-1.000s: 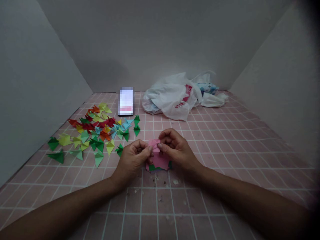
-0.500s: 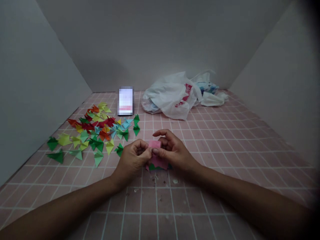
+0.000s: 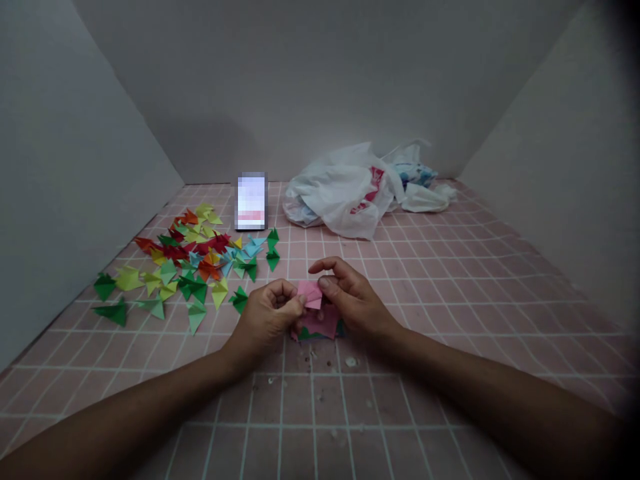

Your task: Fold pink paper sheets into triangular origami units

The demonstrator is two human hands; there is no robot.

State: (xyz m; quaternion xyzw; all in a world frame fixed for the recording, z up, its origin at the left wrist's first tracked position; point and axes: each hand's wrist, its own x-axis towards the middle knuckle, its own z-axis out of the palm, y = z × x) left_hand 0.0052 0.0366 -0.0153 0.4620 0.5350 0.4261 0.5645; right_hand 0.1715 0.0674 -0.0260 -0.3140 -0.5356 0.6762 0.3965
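A small square of folded pink paper (image 3: 311,295) is held up between my hands, with crease lines on its face. My left hand (image 3: 270,312) pinches its left edge between thumb and fingers. At the upper right corner, the thumb and a finger of my right hand (image 3: 353,293) grip it, while the index finger sticks out above. Below the hands lies a stack of paper sheets (image 3: 323,325), pink on top with green showing underneath; the hands hide part of it.
Many folded paper cranes (image 3: 193,287) in several colours spread over the left of the pink tiled surface (image 3: 450,293). Behind them a lit phone (image 3: 251,201) stands upright. White plastic bags (image 3: 345,190) lie along the back wall. Small specks (image 3: 351,362) dot the near tiles.
The pink paper has tilted and now shows its creased face. My right thumb has slid from its lower middle up to the right corner. My left hand has barely moved.
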